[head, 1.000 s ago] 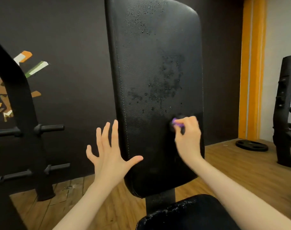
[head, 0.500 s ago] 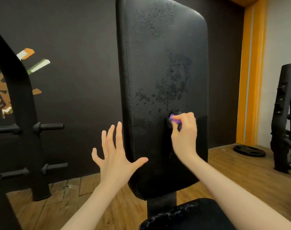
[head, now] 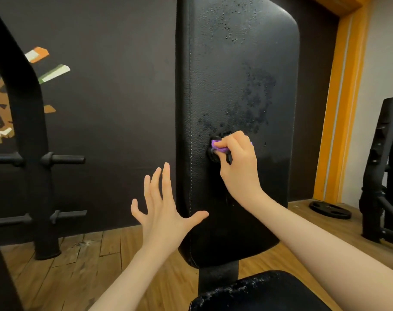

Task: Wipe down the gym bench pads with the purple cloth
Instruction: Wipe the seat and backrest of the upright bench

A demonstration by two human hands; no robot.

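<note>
Two hands at the upright back pad (head: pixel 236 86) — right hand (head: pixel 238 167) pinching the purple cloth (head: pixel 218 147) near its left edge, left hand (head: pixel 163 212) spread, fingers released, empty — droplets above.

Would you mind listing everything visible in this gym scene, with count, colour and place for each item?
Back pad: one, black, upright at centre, speckled with droplets.
Seat pad: one, black, bottom centre, below the back pad.
Purple cloth: one, bunched small, pressed against the back pad's middle.
Weight plate: one, black, flat on the floor at right.
Plate rack: one, black, at left with horizontal pegs.
Second rack: one, black, far right.
Door trim: one, orange, right of the back pad.
Wall: dark, with orange, white and green shapes at left.
Floor: wooden boards.
Left hand: fingers spread, beside the pad's left edge.
Right hand: grips the cloth.
</note>
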